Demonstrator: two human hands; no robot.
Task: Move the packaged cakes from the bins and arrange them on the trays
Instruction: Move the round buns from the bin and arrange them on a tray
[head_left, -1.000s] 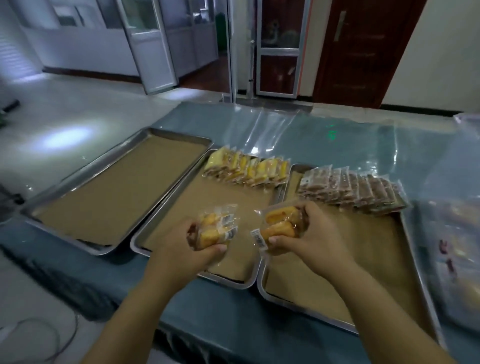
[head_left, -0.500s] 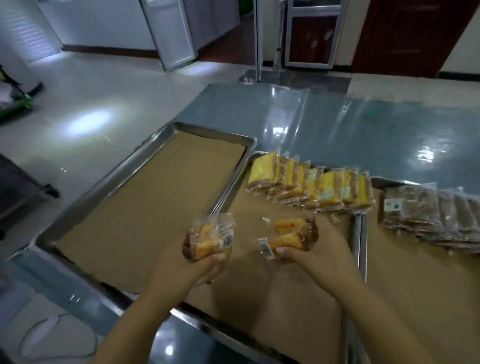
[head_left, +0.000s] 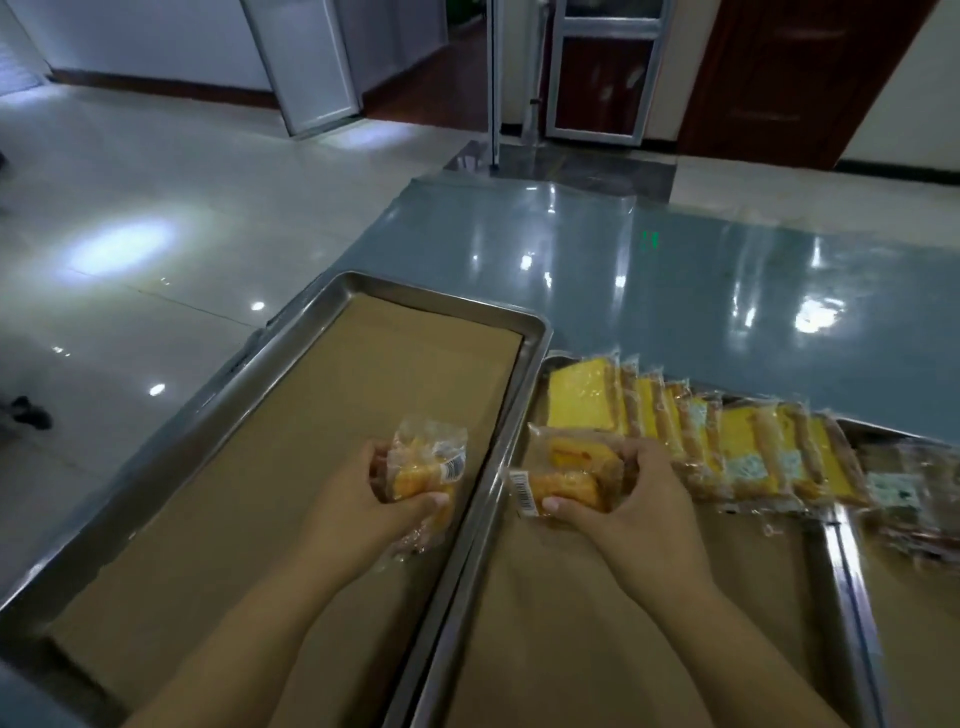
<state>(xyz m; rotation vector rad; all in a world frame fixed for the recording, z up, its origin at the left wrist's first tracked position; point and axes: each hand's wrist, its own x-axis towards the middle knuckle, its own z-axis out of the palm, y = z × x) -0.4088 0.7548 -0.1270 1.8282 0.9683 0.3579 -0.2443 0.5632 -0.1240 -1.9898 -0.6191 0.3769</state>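
Blue-grey glossy counter (head_left: 623, 270) carries steel trays lined with brown paper: the left tray (head_left: 441, 295) lies under the left hand (head_left: 358, 499), the middle tray (head_left: 550, 634) under the right hand (head_left: 639, 499). Just beyond the right fingers (head_left: 558, 504), a row of yellow packaged cakes (head_left: 675, 431) leans overlapping. Each hand's fingers curl round one cake packet, the left packet (head_left: 421, 467) and the right packet (head_left: 566, 473)

Pale glossy floor tiles (head_left: 171, 171) catch a bright patch of light (head_left: 119, 247). A shiny blue-grey tabletop (head_left: 649, 291) stretches toward a dark wooden door (head_left: 789, 78) and a white-framed door (head_left: 597, 73).
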